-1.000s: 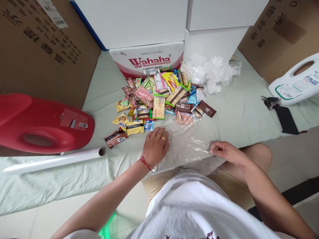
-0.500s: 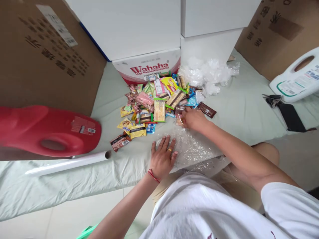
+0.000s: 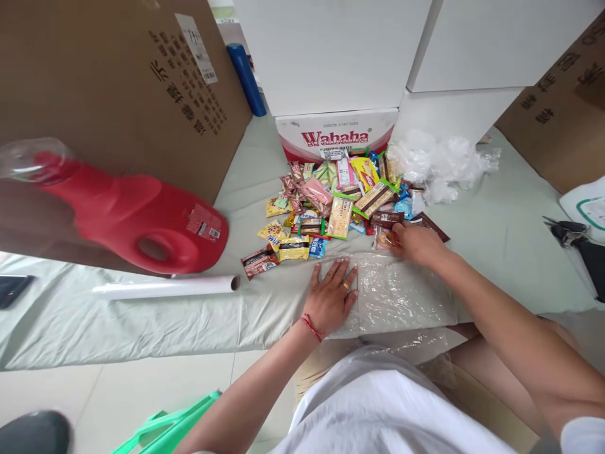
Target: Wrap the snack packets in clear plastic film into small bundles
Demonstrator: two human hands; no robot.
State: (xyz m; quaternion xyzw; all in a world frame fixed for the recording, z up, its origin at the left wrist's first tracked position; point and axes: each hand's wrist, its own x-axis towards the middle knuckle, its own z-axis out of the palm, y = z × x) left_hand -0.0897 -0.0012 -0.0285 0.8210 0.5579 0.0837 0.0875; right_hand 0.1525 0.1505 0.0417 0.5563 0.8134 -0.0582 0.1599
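My left hand (image 3: 333,293) lies flat with its fingers spread, pressing the left edge of a clear plastic sheet (image 3: 401,293) on the cloth. My right hand (image 3: 418,244) has its fingers pinched together on the right side of a small clear-wrapped snack (image 3: 382,238), just above the sheet. The fingertips are partly hidden. Beside that hand lie a dark brown packet (image 3: 387,218) and another brown packet (image 3: 435,227). A heap of wrapped snacks (image 3: 339,214) spreads out to the left and behind.
Behind the snacks stands a Wahaha carton (image 3: 338,133) below white boxes (image 3: 331,57). Crumpled clear plastic (image 3: 442,164) lies at back right. To the left are a red jug (image 3: 155,227), a white roll (image 3: 170,287) and a large cardboard box (image 3: 118,94). Keys (image 3: 570,232) rest at far right.
The camera view has swung left, so everything sits farther right in the picture. Both hands keep nearly the same places by the snack and the plastic sheet.
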